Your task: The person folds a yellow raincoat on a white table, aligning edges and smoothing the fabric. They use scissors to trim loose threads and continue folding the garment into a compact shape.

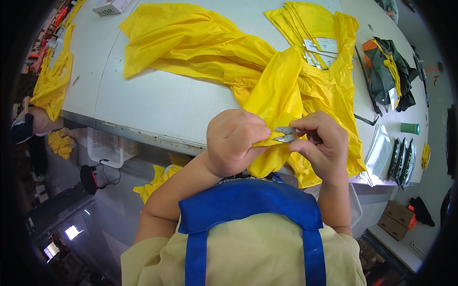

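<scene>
A large yellow garment (pixel 200 43) of thin, shiny fabric lies rumpled across the table and hangs over its near edge in front of me. My left hand (pixel 237 142) is closed, pinching a fold of this fabric between thumb and fingers. In my right hand (pixel 322 143) is a small pair of thread snips (pixel 285 134), gripped between thumb and fingers. The metal blades are parted and point left, at the edge of the pinched fabric, close to my left fingertips. The handles are mostly hidden by my right fingers.
Behind the garment lie stacked yellow pieces (pixel 305 19) with white labels (pixel 327 45). To the right are a dark green bag (pixel 393 71), a green thread spool (pixel 410 128) and plastic packets (pixel 403 159). A white basket (pixel 107 148) stands below the table (pixel 157 102). Another person (pixel 40 119) is at far left.
</scene>
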### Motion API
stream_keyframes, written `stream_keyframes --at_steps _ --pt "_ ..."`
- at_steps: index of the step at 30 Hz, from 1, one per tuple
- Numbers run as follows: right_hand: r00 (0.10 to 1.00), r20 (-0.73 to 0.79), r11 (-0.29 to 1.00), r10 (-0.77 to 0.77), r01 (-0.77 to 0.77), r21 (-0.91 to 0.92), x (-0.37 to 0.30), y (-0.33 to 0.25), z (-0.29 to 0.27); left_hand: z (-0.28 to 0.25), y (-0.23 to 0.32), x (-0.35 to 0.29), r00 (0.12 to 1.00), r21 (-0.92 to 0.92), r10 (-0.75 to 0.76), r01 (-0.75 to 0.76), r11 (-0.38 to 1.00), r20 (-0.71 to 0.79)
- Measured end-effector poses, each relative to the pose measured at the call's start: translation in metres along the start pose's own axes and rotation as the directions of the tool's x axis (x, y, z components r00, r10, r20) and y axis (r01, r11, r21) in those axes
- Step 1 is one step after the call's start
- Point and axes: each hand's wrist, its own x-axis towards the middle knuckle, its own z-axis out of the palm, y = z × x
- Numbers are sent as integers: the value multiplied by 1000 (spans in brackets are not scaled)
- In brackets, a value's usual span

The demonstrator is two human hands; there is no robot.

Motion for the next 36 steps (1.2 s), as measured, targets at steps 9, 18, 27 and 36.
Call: stream_keyframes --at_steps 9,18,27,36 --pt "998 -68 995 -5 11 96 -5 7 4 0 3 0 998 -34 -69 69 997 -6" --pt "998 -18 977 66 -61 202 -2 12 2 2 2 0 991 -51 -127 125 991 -30" --pt "987 38 983 153 -156 93 0 6 -10 6 -1 -6 986 -133 -155 146 980 -62" --pt "1000 2 996 6 -6 92 1 5 -6 4 0 -6 991 -113 -131 135 984 37"
